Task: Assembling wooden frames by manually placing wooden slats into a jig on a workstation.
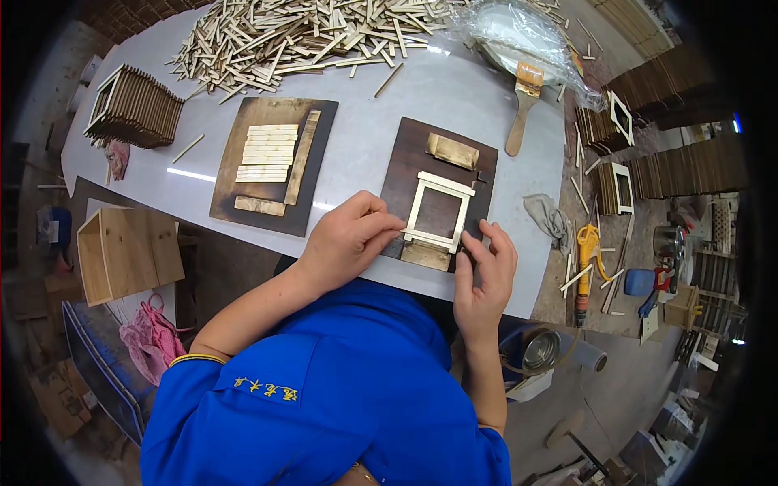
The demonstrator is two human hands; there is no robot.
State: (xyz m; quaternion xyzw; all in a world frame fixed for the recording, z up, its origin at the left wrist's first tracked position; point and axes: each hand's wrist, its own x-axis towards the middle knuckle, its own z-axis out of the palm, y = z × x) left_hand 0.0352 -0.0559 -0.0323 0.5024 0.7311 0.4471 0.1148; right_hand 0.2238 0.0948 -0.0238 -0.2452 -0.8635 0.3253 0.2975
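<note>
A small pale wooden frame (467,212) made of thin strips lies on a dark jig board (397,174) with wooden stop blocks. My left hand (352,235) is closed in a pinch, its fingertips at the frame's lower left corner. On the other side, my right hand (489,275) has its thumb and fingers apart, the tips beside the lower right corner. A wooden stop block (427,256) sits just below the frame. Another block (451,151) is fixed above it.
To the left lies a second board (231,174) with a row of wooden strips (267,154). A large heap of strips (308,40) covers the far side. Stacked frames (134,105), a brush (523,109), a plastic-wrapped bowl (519,36) and a yellow glue gun (587,247) stand around.
</note>
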